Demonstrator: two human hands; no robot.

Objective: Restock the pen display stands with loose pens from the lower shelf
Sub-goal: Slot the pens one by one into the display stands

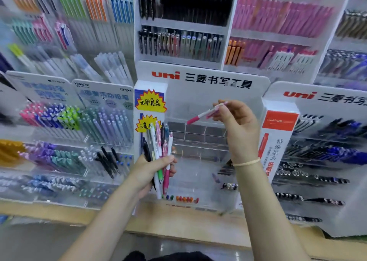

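Motion blur smears the outer display racks, so the pens at far left (49, 119) and the dark pens at far right (325, 155) cannot be counted or told apart. The left hand (151, 173) hides the middle of its pen bundle (158, 147). The small print on the red-topped sign (278, 147) is unreadable. Both forearms run off the bottom edge.
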